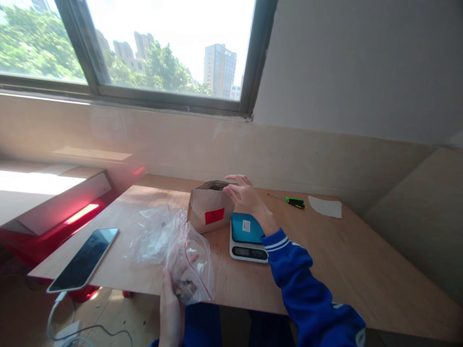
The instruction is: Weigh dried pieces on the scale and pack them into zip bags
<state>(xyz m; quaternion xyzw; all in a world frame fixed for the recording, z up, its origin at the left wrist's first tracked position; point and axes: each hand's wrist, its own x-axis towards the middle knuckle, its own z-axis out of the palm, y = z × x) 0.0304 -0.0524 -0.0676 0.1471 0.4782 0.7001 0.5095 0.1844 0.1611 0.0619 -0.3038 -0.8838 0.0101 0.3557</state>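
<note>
OK, head view only. Left hand (171,308) sits at the near table edge, fingers closed round the bottom of a clear zip bag (191,260). The bag has a red seal line and some brown bits in its lower corner, too blurred to identify. It stands up from the hand and leans over the plywood table (343,260).

Right hand (244,195), on a blue sleeve (307,284) with white cuff stripes, is farther out at the open mouth of a brown paper bag (208,212). Fingers are half curled with the tips on the bag's right rim; cannot tell if they actually pinch it. Paper bag is upright, roughly mid-table, with a red label (214,216) on its near face.

Just right of it is a white kitchen scale (249,251) with a teal top plate, display facing near. The right forearm passes over its right side.

Left of the paper bag a 2nd clear plastic bag (150,233) lies flat and crumpled, partly behind the zip bag.

Smartphone (85,259) lies screen up at the near left corner, overhanging the edge, with a white cable (58,308) hanging from it.

Far right: 1 screwdriver (294,202) with a green and black handle, and beside it a white paper scrap (326,207). Window (162,48) is above the far wall, trees and towers outside.
</note>
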